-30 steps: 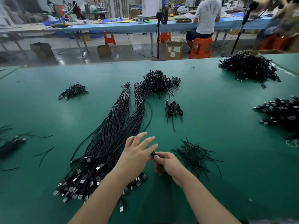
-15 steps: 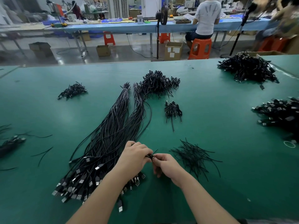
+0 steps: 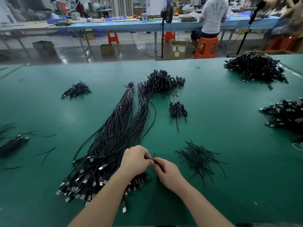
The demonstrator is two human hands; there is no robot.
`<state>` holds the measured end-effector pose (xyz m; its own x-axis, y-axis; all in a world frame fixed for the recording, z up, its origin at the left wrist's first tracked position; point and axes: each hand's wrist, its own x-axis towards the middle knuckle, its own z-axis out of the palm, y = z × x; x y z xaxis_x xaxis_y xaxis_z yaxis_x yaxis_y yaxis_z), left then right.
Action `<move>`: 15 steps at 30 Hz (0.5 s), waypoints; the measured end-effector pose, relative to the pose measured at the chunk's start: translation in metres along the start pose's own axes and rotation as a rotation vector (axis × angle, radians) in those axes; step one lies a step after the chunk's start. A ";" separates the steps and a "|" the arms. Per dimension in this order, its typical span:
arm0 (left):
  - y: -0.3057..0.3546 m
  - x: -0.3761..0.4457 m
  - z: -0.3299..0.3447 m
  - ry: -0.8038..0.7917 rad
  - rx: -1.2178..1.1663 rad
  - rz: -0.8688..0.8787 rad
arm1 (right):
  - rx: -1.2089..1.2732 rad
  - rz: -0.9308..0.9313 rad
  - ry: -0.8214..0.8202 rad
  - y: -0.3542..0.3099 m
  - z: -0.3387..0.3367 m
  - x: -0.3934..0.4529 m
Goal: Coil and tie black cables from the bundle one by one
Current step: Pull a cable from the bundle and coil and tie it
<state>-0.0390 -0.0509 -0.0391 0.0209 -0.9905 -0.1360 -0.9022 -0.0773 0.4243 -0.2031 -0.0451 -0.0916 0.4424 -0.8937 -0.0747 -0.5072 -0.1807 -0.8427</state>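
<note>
Our left hand [image 3: 136, 159] and right hand [image 3: 167, 173] both curl tight, pinching a black tie [image 3: 154, 157] between them, just beside the cable bundle [image 3: 114, 133] on the green table [image 3: 229, 120].

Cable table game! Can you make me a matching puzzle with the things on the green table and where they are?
Things:
1. long cable bundle
2. loose twist ties
3. biggest tied-cable heap
4. tie being twisted

Places:
A. far right corner
B. between left hand and right hand
C. just right of the hands
D. stretching away under the left arm

Pairs: 1-D, 2-C, 3-A, 4-B
</note>
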 end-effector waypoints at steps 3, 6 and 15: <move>0.003 0.001 -0.003 -0.056 -0.072 -0.068 | -0.049 -0.063 0.096 0.001 0.005 -0.002; 0.002 0.001 -0.005 -0.094 -0.122 -0.115 | -0.071 -0.116 0.150 0.003 0.008 -0.002; -0.011 0.001 -0.016 -0.243 -0.190 0.019 | -0.042 -0.104 0.121 0.004 0.009 -0.001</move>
<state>-0.0227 -0.0526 -0.0296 -0.1199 -0.9374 -0.3271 -0.8044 -0.1014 0.5853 -0.1988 -0.0408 -0.0995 0.4035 -0.9116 0.0786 -0.4948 -0.2896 -0.8194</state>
